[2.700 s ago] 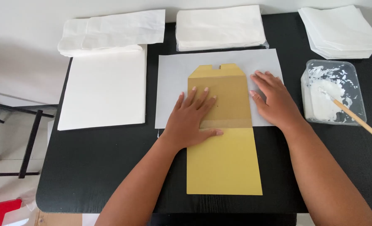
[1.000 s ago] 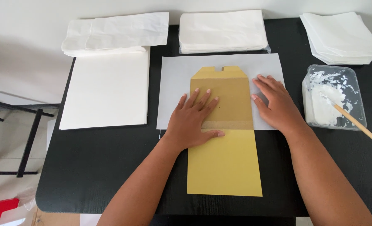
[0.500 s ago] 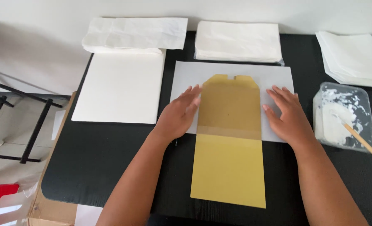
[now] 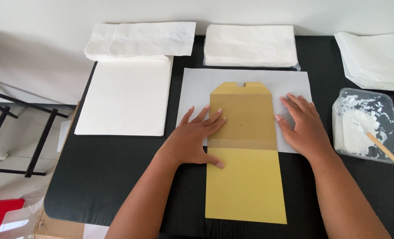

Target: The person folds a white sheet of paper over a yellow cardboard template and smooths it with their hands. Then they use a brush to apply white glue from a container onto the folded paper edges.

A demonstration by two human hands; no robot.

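Centrally, a yellow-brown paper bag point(image 4: 245, 163) lies flat on the black table point(image 4: 117, 177), its folded upper part resting on a white sheet point(image 4: 197, 84) and its lower part reaching toward the near edge. L. hand point(image 4: 192, 137) – fingers spread wide, palm down – presses the bag's left edge, fingertips on the brown fold, thumb on the yellow part just below the crease. R. hand point(image 4: 305, 126) lies flat and open on the white sheet, thumb touching the bag's right edge; neither hand grips anything. To the right, near the r. hand but apart from it, a clear plastic tub point(image 4: 385, 115) of white paste holds a wooden stick point(image 4: 385, 150) that slants out over its rim. Far side: three stacks of white paper – one upper left point(image 4: 139, 40), one centre point(image 4: 250, 44), one at the right corner point(image 4: 374, 57). A larger white pad point(image 4: 124, 97) sits left of the sheet. Off-table at left, a black metal frame point(image 4: 11, 128) stands on the floor; nothing covers the bag except the l. fingers.
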